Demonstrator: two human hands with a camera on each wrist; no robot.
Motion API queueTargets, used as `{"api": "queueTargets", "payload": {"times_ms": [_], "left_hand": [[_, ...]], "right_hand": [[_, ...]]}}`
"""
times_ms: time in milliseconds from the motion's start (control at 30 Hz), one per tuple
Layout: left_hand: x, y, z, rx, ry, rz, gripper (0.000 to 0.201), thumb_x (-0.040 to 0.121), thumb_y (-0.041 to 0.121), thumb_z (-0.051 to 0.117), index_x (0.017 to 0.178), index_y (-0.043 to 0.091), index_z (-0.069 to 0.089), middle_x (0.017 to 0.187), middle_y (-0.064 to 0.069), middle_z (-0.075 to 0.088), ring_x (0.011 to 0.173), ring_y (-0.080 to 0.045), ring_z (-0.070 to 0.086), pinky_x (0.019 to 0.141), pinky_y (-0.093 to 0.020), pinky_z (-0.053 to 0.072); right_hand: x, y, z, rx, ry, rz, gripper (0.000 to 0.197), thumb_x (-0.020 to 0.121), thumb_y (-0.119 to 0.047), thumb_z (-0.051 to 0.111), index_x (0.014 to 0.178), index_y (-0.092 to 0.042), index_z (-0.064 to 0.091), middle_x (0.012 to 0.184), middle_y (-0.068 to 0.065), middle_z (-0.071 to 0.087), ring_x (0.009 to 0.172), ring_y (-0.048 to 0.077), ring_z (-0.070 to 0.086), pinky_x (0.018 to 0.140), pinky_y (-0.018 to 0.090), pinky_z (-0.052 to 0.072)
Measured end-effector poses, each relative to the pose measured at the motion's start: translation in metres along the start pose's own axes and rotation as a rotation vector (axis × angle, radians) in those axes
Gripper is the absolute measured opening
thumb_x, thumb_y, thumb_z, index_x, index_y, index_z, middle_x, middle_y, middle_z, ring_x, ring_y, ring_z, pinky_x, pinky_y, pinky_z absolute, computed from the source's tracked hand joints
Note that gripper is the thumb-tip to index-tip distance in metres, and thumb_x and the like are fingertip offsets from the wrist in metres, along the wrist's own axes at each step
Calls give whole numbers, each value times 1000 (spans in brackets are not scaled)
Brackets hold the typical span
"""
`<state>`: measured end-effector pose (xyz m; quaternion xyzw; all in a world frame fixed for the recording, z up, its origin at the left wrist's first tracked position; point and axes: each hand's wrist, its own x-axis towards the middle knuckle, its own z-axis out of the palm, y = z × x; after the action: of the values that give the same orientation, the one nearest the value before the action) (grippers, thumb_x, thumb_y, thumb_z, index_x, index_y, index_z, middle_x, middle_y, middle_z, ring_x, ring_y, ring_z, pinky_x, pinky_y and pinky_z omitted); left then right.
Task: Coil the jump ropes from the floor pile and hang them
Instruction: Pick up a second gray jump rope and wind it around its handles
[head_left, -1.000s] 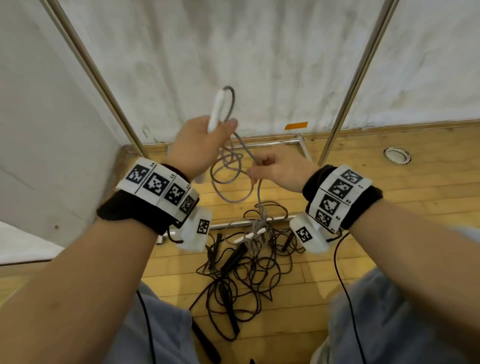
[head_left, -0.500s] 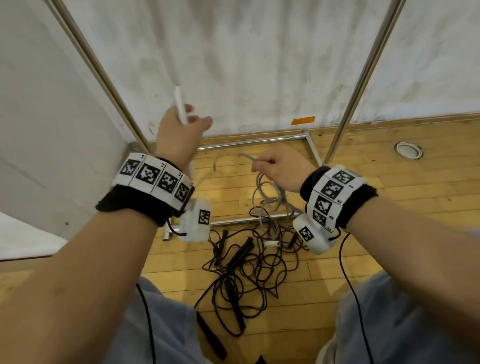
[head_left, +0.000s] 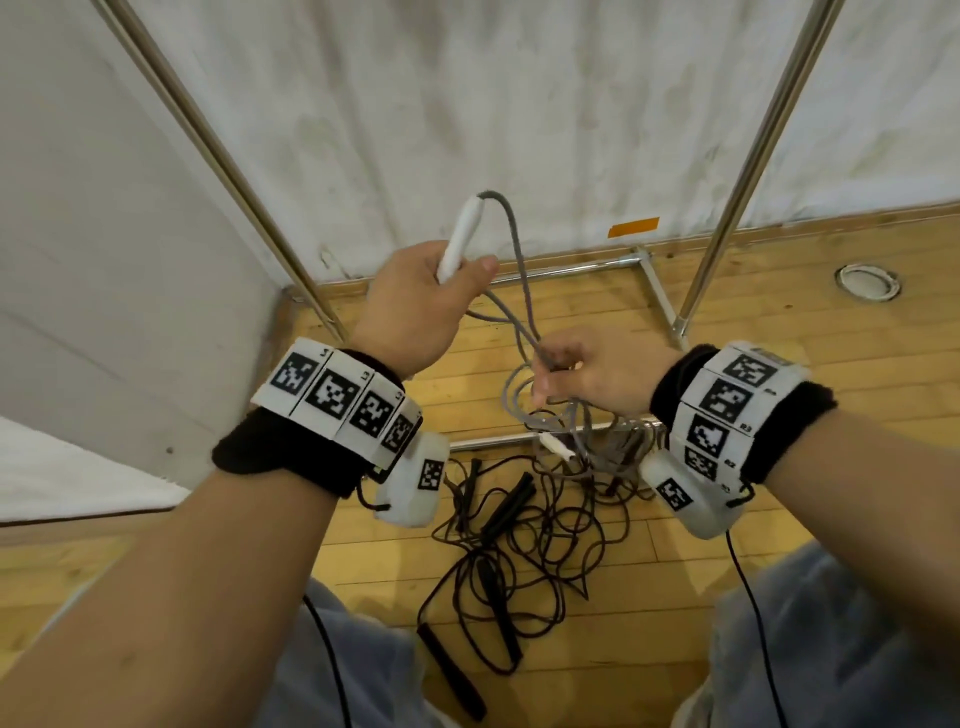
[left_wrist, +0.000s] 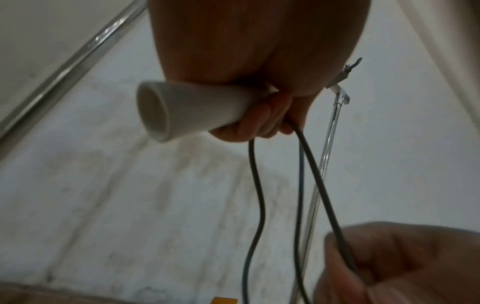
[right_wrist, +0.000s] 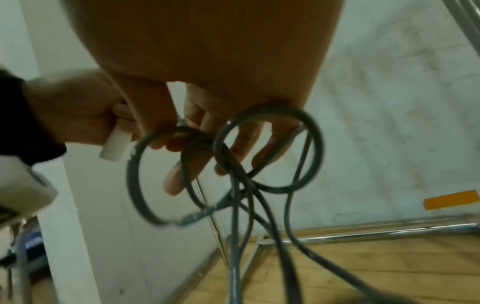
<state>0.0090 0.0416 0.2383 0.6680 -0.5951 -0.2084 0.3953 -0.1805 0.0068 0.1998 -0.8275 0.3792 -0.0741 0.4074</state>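
My left hand (head_left: 415, 306) grips the white handle (head_left: 460, 239) of a grey jump rope (head_left: 519, 270), handle pointing up; its butt end (left_wrist: 166, 111) sticks out of the fist in the left wrist view. The grey cord loops from the handle's top down to my right hand (head_left: 587, 374), which pinches it low and to the right. Several cord loops (right_wrist: 270, 152) hang round the right hand's fingers (right_wrist: 197, 156). The rope's second white handle (head_left: 556, 446) dangles below. A tangled pile of black jump ropes (head_left: 524, 540) lies on the wooden floor (head_left: 810, 332) between my knees.
A chrome rack stands against the white wall: slanted poles at left (head_left: 218, 156) and right (head_left: 748, 166), with floor bars (head_left: 571, 267) between. An orange tape strip (head_left: 632, 227) marks the wall base. A round floor fitting (head_left: 868, 282) sits far right.
My left hand swung out left with the handle, then came back toward centre. The right hand dropped slightly and keeps feeding grey cord into loops.
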Motion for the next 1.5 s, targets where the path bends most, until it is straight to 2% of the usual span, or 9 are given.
{"api": "queueTargets", "payload": {"times_ms": [300, 433, 700, 867, 1033, 1100, 1167, 1367, 1500], "left_hand": [[10, -20, 5, 56, 199, -290, 31, 92, 39, 57, 75, 12, 60, 63, 1, 49, 56, -16, 44, 58, -31, 40], [9, -8, 9, -93, 78, -261, 21, 85, 34, 67, 82, 14, 62, 62, 4, 51, 49, -10, 45, 52, -26, 42], [-11, 20, 26, -101, -413, -87, 37, 93, 42, 56, 77, 9, 65, 53, 5, 48, 44, -10, 41, 47, -26, 35], [3, 20, 6, -116, -39, -57, 36, 87, 45, 63, 65, 19, 53, 49, 10, 44, 43, -8, 40, 52, -29, 37], [16, 11, -16, -182, 230, -176, 35, 87, 43, 60, 63, 19, 54, 63, -1, 49, 57, -20, 46, 61, -35, 41], [16, 3, -16, -73, 262, -198, 30, 88, 39, 60, 73, 13, 60, 67, -4, 51, 61, -20, 48, 61, -32, 41], [15, 0, -16, -15, 261, -212, 19, 86, 31, 63, 92, 13, 66, 74, 2, 58, 66, -14, 53, 64, -24, 44], [-12, 26, 7, -166, -229, -109, 23, 89, 38, 62, 84, 16, 68, 58, 10, 61, 35, 1, 43, 37, -13, 36], [-18, 30, 15, 2, -490, -21, 29, 92, 43, 56, 77, 20, 65, 48, 9, 51, 35, -2, 38, 40, -18, 34]], "right_hand": [[-5, 5, 15, -163, 104, 52, 29, 98, -23, 43, 71, -26, 55, 86, -2, 67, 77, 9, 60, 64, 20, 46], [-7, -8, 0, -111, 190, 0, 28, 97, -25, 47, 72, -22, 59, 72, 6, 63, 67, 23, 58, 65, 35, 48], [-6, -24, -29, 55, 215, -82, 28, 89, -19, 58, 62, -29, 61, 48, -17, 55, 43, -1, 45, 47, 10, 32], [-4, -2, -18, 111, 86, 49, 24, 87, -26, 62, 64, -18, 64, 66, -7, 65, 74, 16, 63, 79, 37, 46], [-12, 13, 6, -3, -64, 130, 26, 93, -24, 55, 70, -23, 67, 79, -11, 66, 69, -12, 53, 64, 3, 32], [-15, 13, 7, -73, -55, 127, 30, 94, -27, 53, 67, -23, 67, 87, -4, 70, 74, -2, 57, 67, 4, 35], [-18, 8, 3, -57, 12, 118, 31, 94, -28, 52, 70, -16, 68, 81, 6, 70, 78, 22, 62, 76, 28, 47], [-25, -21, -14, 10, 175, -38, 23, 91, -29, 57, 71, -34, 65, 52, -7, 48, 53, 13, 44, 59, 34, 40], [-24, -23, -23, 127, 248, -74, 26, 92, -20, 58, 66, -21, 65, 53, -1, 53, 49, 8, 47, 52, 16, 39]]}}
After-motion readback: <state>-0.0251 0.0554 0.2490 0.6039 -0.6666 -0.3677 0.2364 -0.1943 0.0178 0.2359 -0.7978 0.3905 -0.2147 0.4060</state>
